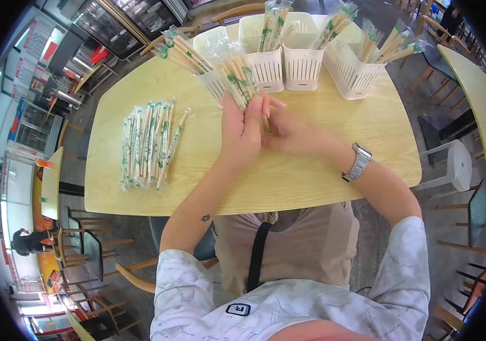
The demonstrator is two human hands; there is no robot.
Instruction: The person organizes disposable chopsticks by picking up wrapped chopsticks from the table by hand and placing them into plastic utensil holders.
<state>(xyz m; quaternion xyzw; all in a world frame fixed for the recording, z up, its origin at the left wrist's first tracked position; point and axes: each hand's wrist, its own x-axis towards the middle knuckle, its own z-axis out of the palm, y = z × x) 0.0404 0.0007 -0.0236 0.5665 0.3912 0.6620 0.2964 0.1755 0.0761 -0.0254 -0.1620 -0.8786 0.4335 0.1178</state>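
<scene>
Left hand [239, 129]: curled around green-printed wooden chopsticks [237, 78], near white slotted plastic basket [213, 85].
Right hand [293, 131]: blurred at lower ends; cannot tell whether pinching.
Clear plastic wrapping [228, 52]: could slip, if gripped loosely.

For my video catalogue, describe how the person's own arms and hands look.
The left hand and right hand are both ungloved. The right forearm carries a silver link-band watch at the wrist. The left forearm has a small, dark, flower-like marking. The left sleeve and right sleeve are short, loose and white with grey script-like print.
</scene>
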